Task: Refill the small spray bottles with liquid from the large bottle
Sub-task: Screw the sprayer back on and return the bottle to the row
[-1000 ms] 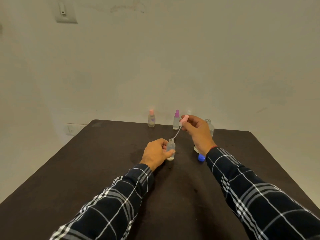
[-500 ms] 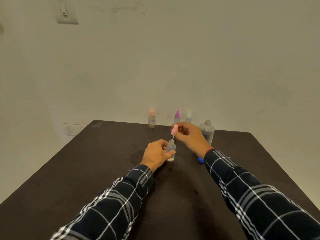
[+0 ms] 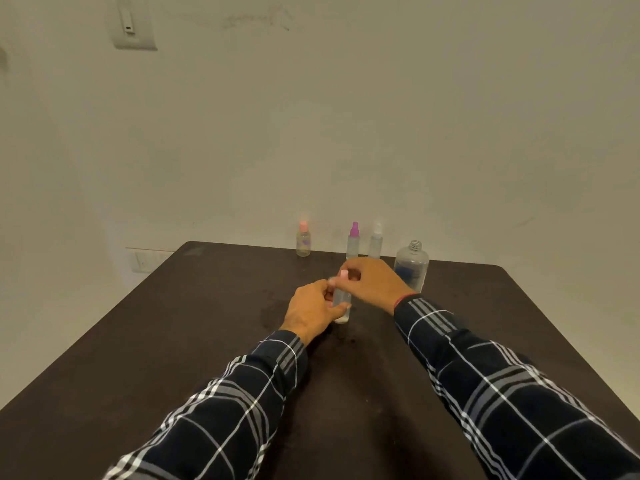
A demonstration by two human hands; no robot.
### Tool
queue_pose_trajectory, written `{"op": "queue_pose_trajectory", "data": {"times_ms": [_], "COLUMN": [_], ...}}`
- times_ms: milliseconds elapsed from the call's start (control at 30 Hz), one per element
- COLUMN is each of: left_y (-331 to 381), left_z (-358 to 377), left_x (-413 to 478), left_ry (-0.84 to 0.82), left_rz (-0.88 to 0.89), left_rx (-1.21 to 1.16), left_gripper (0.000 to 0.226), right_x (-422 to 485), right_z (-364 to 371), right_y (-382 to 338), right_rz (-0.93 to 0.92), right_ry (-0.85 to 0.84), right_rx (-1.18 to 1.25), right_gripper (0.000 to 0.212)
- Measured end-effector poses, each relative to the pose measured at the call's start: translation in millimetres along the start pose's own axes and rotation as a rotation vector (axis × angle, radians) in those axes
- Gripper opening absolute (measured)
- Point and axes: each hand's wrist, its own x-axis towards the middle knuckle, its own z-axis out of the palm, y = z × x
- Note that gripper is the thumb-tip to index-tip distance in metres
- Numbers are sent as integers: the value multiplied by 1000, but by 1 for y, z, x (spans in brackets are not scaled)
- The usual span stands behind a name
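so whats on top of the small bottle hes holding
A pink spray cap sits on the small clear bottle, pinched by the right hand; the left hand grips the body. The fingers hide the neck, so how far the cap is seated can't be seen.

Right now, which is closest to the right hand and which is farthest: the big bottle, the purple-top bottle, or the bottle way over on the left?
From the right hand, in the head view:
1. Purple-top bottle, just behind the hand by the wall.
2. Big bottle, off to the hand's right, open on top. These two are close to call.
3. Pink-top bottle, back left, clearly farthest.
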Motion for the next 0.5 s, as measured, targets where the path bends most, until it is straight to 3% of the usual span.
{"op": "queue_pose_trajectory", "data": {"times_ms": [67, 133, 267, 400, 467, 500], "left_y": [-1, -1, -1, -1, 0, 0], "left_z": [-1, -1, 0, -1, -1, -1], "left_x": [-1, 0, 0, -1, -1, -1], "left_ry": [-1, 8, 1, 7, 10, 9], "left_rz": [0, 12, 4, 12, 15, 12], "left_rx": [-8, -3, -15, -12, -8, -16], "left_gripper": [29, 28, 26, 29, 30, 28], "right_x": [-1, -2, -4, 5, 7, 7], "right_z": [-8, -17, -22, -16, -15, -16], "right_y": [-2, 3, 13, 2, -4, -5], "right_rz": [48, -32, -166, -92, -18, 14], "right_ry": [-29, -109, -217, -39, 55, 39], "right_rx": [92, 203, 223, -5, -130, -82], "right_gripper": [41, 28, 28, 20, 44, 50]}}
